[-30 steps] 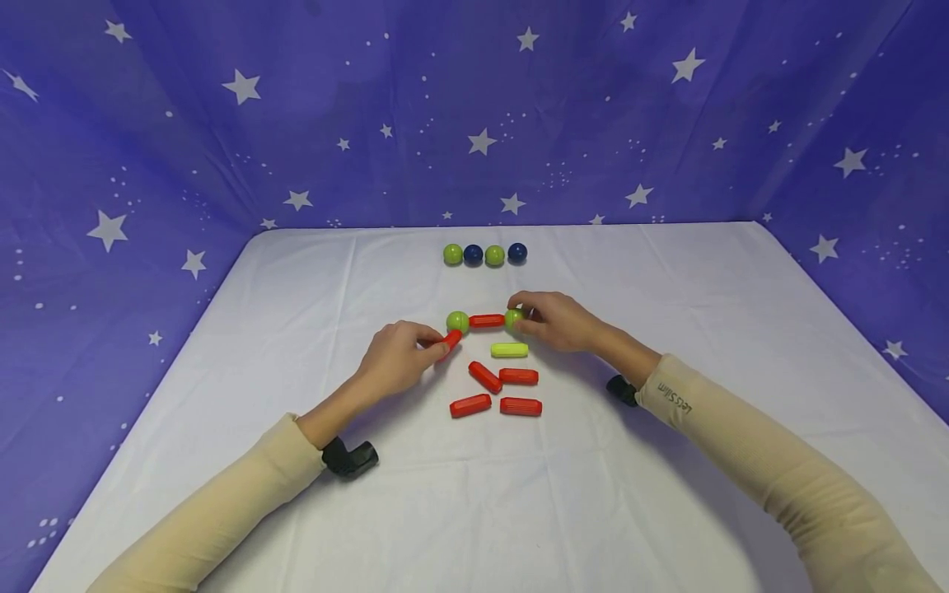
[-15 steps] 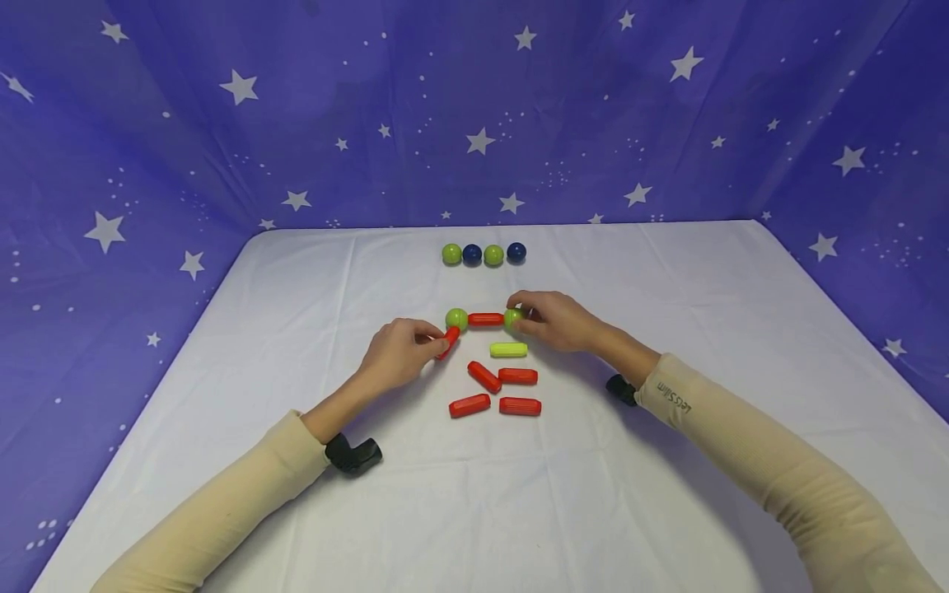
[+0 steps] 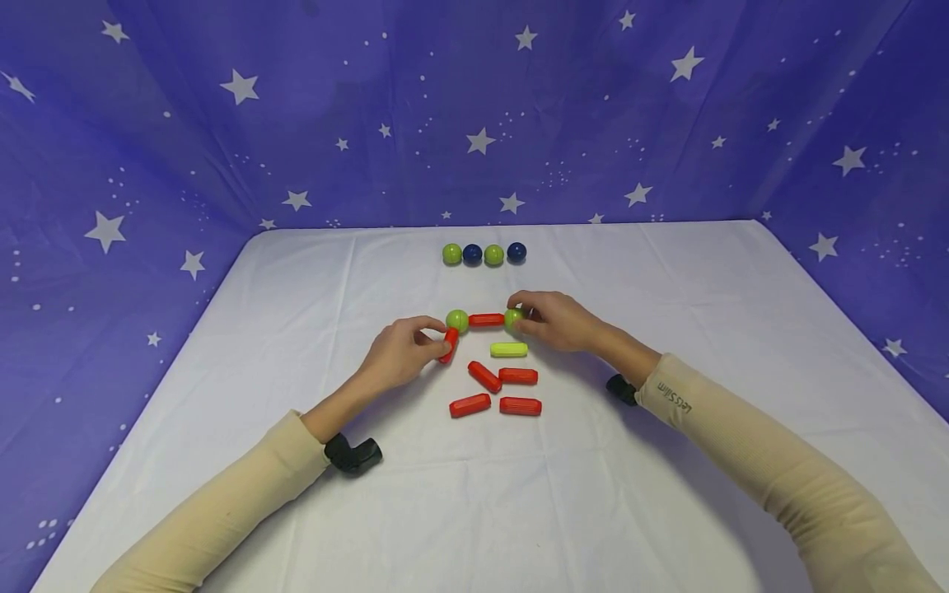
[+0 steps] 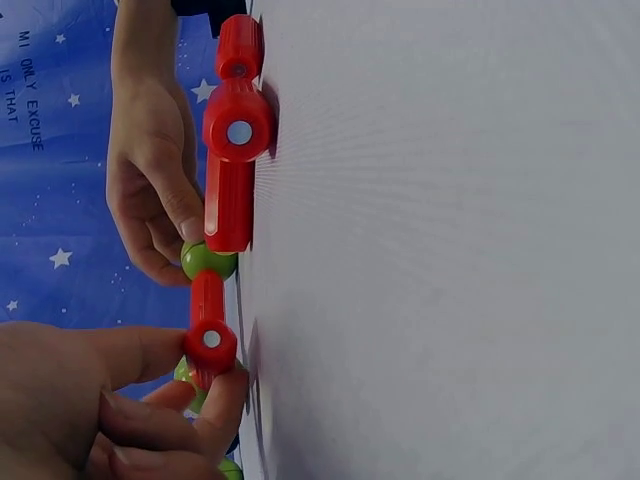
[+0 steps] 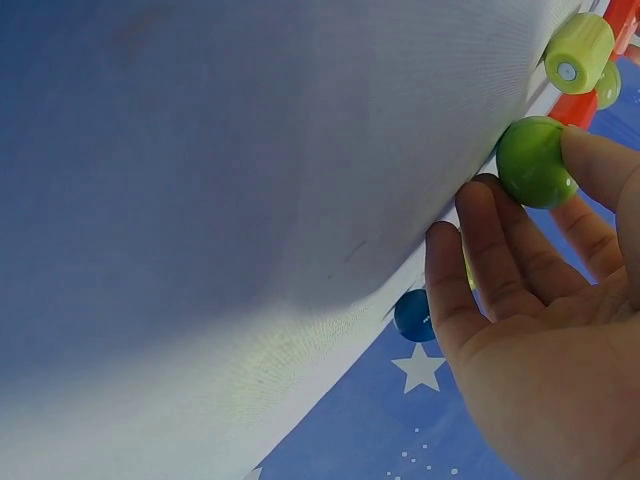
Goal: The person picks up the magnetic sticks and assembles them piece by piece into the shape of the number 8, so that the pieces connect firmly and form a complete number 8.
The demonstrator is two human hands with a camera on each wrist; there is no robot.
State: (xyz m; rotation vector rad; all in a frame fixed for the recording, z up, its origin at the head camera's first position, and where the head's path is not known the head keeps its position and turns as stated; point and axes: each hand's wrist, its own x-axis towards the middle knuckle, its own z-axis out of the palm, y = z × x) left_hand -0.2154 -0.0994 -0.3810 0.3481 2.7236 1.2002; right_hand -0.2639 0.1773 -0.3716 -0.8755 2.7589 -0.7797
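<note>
My left hand (image 3: 399,352) pinches a red magnetic rod (image 3: 449,346) between thumb and fingertips; a pale magnet disc shows at its near end in the left wrist view. The rod's far end meets the left green ball (image 3: 456,320), though whether they touch is hard to tell. Another red rod (image 3: 486,319) runs from that ball to a right green ball (image 5: 535,160). Around this right ball curl the thumb and fingers of my right hand (image 3: 559,321), holding it on the white cloth.
A yellow-green rod (image 3: 509,350) lies just in front of the joined pieces. Nearer are several loose red rods, including one slanted rod (image 3: 485,376). Behind stands a row of green and dark blue balls (image 3: 472,254). A starry purple curtain (image 3: 482,107) encloses the table.
The rod in my left hand has swung from a slant to a steeper line below the left green ball. My right hand keeps its place on the right ball.
</note>
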